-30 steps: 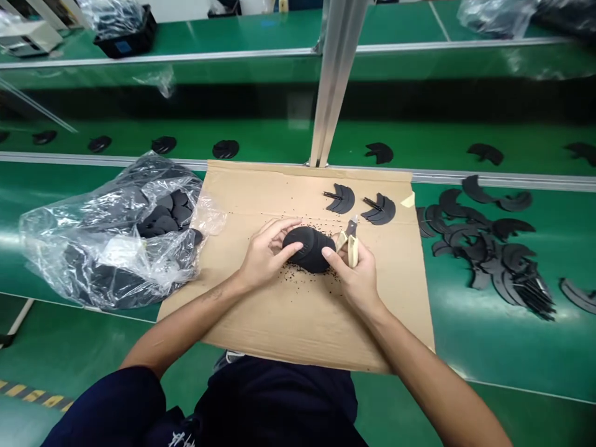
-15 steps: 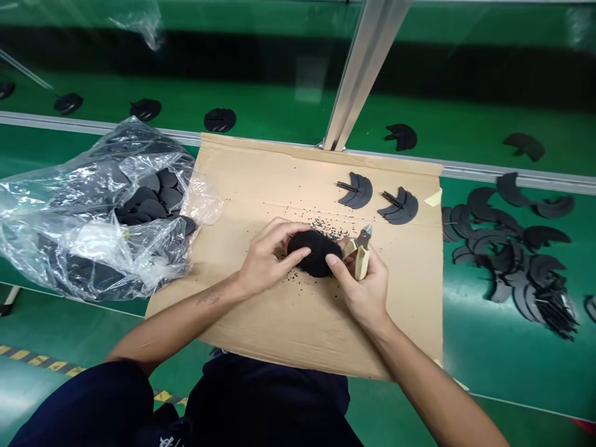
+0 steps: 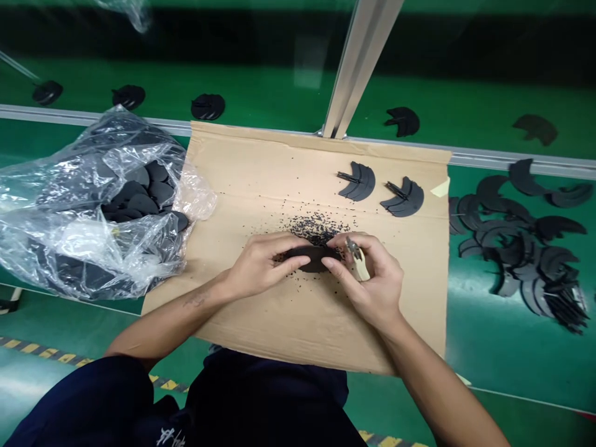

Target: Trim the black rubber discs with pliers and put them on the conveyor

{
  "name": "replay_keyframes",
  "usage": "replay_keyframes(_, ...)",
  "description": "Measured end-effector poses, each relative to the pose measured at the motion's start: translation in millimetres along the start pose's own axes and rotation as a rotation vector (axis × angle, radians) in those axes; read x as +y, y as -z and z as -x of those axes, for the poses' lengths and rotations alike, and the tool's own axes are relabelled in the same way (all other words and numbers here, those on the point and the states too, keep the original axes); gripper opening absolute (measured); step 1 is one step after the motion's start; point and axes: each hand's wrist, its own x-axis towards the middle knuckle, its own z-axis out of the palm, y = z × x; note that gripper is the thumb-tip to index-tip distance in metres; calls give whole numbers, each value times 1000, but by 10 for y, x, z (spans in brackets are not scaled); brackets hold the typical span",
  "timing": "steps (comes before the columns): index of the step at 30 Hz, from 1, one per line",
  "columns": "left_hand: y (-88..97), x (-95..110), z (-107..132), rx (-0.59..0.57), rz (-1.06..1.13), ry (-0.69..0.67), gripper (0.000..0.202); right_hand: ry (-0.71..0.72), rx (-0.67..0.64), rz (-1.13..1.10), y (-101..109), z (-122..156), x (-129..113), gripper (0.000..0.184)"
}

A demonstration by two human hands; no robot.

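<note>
Over a brown cardboard sheet (image 3: 261,180), my left hand (image 3: 257,266) pinches the left end of a flat black rubber piece (image 3: 313,256), held nearly edge-on. My right hand (image 3: 375,277) touches the piece's right end with thumb and forefinger while gripping small cutters with cream handles (image 3: 358,261). Black trimmings (image 3: 315,226) lie scattered on the cardboard just beyond the piece. Two fans of black crescent parts (image 3: 357,182) rest near the cardboard's far right corner.
A clear plastic bag (image 3: 88,205) full of black round pieces sits on the left. A heap of black crescents (image 3: 516,239) lies on the green bench to the right. More black parts ride the green conveyor (image 3: 279,99) behind a metal rail. A slanted aluminium post (image 3: 361,56) rises at the back.
The black piece has been tilted from face-up to nearly edge-on and lowered towards the cardboard. My right hand has rolled over the cutters, hiding their tip. The view has tipped downwards.
</note>
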Motion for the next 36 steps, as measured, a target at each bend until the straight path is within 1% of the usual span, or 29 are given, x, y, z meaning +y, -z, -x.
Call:
replay_keyframes(2, 0, 6, 12, -11, -68, -103, 17, 84, -53, 37, 17, -4, -1, 15)
replay_keyframes(4, -12, 6, 15, 11, -101, -158, 18, 125, -91, 53, 25, -1, 1, 11)
replay_keyframes(6, -19, 7, 6, 52, -94, -140, 23, 128, -105, 45, 25, 7, 5, 11)
replay_keyframes(8, -17, 11, -10, 97, -46, -81, 27, 124, -112, 16, 16, 17, 9, 13)
replay_keyframes(10, -7, 16, -27, 121, 28, -46, 24, 128, -110, -26, 1, 25, 11, 15)
replay_keyframes(13, 14, 21, -37, 137, 102, -65, 20, 138, -108, -75, -20, 28, 7, 16)
replay_keyframes(16, 34, 21, -28, 166, 76, -130, 22, 147, -117, -69, -29, 23, 0, 16)
replay_keyframes(20, 56, 9, -13, 133, -19, -227, 24, 198, -132, -6, -33, 16, 9, 14)
replay_keyframes(24, 69, 9, -7, 86, -60, -283, 22, 238, -158, 41, -36, 25, 33, 14)
replay_keyframes(28, 75, 39, -4, 121, -57, -282, 19, 234, -170, 10, -36, 29, 39, 15)
replay_keyframes(33, 67, 46, 17, 102, -69, -278, 20, 257, -163, 9, -34, 29, 29, 19)
replay_keyframes(36, 60, 33, 33, 119, -61, -273, 21, 239, -174, 15, -36, 32, 17, 17)
